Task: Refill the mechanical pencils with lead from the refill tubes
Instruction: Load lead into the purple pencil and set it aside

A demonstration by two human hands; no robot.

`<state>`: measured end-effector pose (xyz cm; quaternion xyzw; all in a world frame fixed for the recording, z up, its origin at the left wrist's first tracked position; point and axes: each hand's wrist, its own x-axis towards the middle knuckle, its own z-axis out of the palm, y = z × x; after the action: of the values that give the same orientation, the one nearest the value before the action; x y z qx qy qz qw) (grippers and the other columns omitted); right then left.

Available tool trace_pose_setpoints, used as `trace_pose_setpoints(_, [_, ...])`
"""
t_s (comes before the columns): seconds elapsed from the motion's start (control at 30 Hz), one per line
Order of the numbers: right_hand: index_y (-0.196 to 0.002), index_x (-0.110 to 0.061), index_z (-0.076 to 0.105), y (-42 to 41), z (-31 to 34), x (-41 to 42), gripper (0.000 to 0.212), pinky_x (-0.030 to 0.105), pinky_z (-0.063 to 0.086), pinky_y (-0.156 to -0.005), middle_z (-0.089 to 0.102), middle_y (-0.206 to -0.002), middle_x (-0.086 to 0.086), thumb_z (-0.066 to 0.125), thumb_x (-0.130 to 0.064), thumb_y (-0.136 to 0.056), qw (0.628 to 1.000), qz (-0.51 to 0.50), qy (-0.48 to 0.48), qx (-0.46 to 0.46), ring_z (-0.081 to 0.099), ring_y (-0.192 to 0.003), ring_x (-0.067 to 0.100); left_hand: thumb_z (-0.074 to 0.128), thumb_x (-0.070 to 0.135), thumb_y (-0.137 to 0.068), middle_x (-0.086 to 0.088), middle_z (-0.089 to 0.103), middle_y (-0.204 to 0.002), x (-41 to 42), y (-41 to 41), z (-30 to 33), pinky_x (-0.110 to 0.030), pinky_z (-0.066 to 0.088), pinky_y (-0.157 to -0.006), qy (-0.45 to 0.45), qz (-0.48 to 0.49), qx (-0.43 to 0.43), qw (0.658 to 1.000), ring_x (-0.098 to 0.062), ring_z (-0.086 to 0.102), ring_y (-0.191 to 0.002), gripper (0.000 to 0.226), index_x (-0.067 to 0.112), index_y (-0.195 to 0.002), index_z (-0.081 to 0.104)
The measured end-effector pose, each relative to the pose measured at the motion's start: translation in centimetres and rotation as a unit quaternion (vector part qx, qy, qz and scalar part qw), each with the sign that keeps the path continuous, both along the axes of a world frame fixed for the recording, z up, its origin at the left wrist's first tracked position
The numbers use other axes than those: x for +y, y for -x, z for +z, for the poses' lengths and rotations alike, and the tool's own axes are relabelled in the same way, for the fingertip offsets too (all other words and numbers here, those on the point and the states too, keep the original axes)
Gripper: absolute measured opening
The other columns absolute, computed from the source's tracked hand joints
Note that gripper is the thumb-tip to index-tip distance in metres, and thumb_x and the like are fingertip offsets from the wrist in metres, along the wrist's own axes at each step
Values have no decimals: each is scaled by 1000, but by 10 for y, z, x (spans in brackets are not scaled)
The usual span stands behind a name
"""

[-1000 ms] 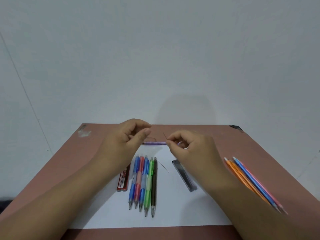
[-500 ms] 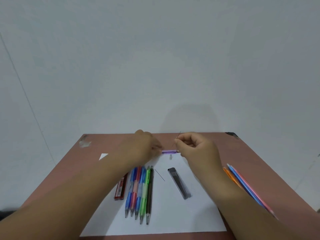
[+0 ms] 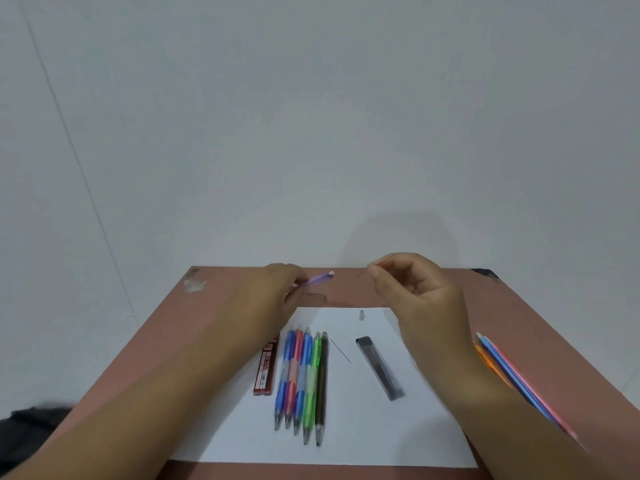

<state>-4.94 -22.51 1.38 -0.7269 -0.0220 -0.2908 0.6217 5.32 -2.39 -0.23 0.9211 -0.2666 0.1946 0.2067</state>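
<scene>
The left hand holds a purple pencil with its fingers curled round it. The end of the pencil pokes out to the right and is lifted off the table. The right hand pinches a thin lead between finger and thumb, up in the air. The lead and the pencil end are near each other but do not touch. It looks like the lead is about to go into the pencil. A tiny cap lies on the white paper below the hands. One more lead lies loose on the paper, between a row of five pencils and a dark tube. A red tube lies just left of the row. More pencils lie far to the right, partly behind the right arm. The lead is very thin, so it could snap if the fingers squeeze too hard or if it hits the rim of the hole and bends. It could also slip and fall, and on the brown table it would be hard to see. An arm could bump the loose lead or the little cap and lose them.
</scene>
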Motion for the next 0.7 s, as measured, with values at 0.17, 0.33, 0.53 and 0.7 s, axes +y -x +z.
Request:
trace_pose_setpoints(0.17, [-98,-26,73,9,0,18,8,29,60,-84,76,-96,-3,67,-26,-92,995,82,18,-46,73,-98,18,63,32,-96,11,73,-92,4,12,-10,-37,60,-71,81,-57,-65,993,-8,68,-80,16,27,-110,71])
trace_pose_setpoints(0.33, [-101,-20,70,13,1,27,11,30,61,-82,76,-96,3,66,-23,-91,989,106,19,-103,74,-96,24,67,23,-92,11,73,-98,-5,18,-15,-33,61,-74,153,-134,-71,976,-5,70,-86,20,24,-112,71])
trace_pose_setpoints(0.53, [-101,-17,70,11,0,27,10,26,60,-80,75,-94,1,66,-18,-92,986,103,22,-129,74,-94,24,62,24,-92,12,71,-95,1,11,-15,-38,60,-72,152,-174,-108,967,-9,69,-84,27,33,-117,65])
trace_pose_setpoints(0.7, [-100,-15,69,11,1,30,11,21,59,-78,76,-91,-3,65,-16,-90,984,115,19,-137,75,-91,18,63,26,-92,8,71,-93,5,8,-12,-38,58,-67,130,-161,-129,970,-12,68,-82,26,24,-117,71])
